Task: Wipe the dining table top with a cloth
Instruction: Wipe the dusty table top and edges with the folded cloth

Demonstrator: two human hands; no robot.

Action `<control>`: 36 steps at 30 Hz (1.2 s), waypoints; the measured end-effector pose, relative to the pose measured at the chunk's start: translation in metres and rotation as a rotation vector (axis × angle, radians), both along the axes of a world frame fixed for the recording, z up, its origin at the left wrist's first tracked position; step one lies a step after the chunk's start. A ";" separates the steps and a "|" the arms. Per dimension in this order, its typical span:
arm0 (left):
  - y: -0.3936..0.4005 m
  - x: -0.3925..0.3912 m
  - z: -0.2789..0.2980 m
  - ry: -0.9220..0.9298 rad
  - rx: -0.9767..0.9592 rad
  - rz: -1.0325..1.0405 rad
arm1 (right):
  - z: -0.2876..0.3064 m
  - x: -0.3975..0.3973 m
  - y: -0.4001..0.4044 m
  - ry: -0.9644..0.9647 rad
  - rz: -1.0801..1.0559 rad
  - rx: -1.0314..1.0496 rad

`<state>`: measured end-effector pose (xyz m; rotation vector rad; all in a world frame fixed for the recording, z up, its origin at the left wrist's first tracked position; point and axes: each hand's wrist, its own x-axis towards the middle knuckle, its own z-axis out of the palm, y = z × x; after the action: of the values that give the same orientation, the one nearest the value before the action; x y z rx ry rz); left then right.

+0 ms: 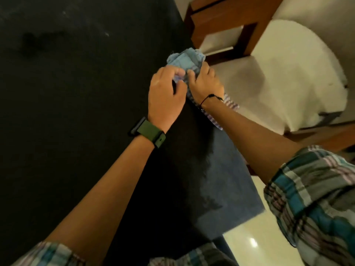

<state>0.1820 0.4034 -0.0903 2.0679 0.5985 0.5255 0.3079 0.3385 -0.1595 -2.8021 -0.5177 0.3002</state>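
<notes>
One dark tabletop point(67, 112) fills the left of view; a cushioned wooden chair point(269, 73) stands beside its right edge. At that edge, the left hand point(166, 93) and right hand point(206, 83) both grip a bunched blue cloth point(184, 59), fingers curled into it.

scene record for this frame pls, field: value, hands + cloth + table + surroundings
view: head camera, looking down
table: dark table top, pale smudges near its far end
cloth: light blue cloth, bunched up, at the table's right edge
left hand: left hand pinches the cloth's near part; green watch on the wrist
right hand: right hand grips the cloth from the right; black cord bracelet on the wrist
sleeves: plaid, rolled up
surroundings: wooden chair with pale seat beside the table; glossy pale floor
wiping stroke: cannot tell
</notes>
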 end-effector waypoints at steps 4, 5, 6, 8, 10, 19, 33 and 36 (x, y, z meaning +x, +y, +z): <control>-0.022 -0.018 0.004 -0.016 0.016 -0.083 | 0.002 -0.043 -0.053 0.029 -0.052 -0.022; -0.026 -0.022 0.004 -0.022 0.011 -0.095 | 0.003 -0.054 -0.065 0.023 -0.067 -0.038; -0.030 -0.026 0.005 -0.023 -0.001 -0.108 | 0.004 -0.065 -0.076 0.019 -0.082 -0.051; -0.037 -0.033 0.006 -0.014 -0.010 -0.132 | 0.005 -0.085 -0.096 0.008 -0.097 -0.064; -0.044 -0.038 0.007 0.003 -0.006 -0.159 | 0.005 -0.101 -0.114 0.006 -0.110 -0.078; -0.050 -0.055 0.021 -0.005 0.037 -0.191 | 0.014 -0.168 -0.193 0.061 -0.155 -0.156; -0.060 -0.047 0.009 0.066 0.002 -0.089 | 0.007 -0.056 -0.063 0.069 -0.066 0.005; -0.056 -0.044 0.005 0.062 0.011 -0.074 | 0.007 -0.025 -0.024 0.066 -0.073 0.010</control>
<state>0.1383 0.3471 -0.0854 2.1146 0.5539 0.4243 0.2832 0.3142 -0.1526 -2.7833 -0.4000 0.3714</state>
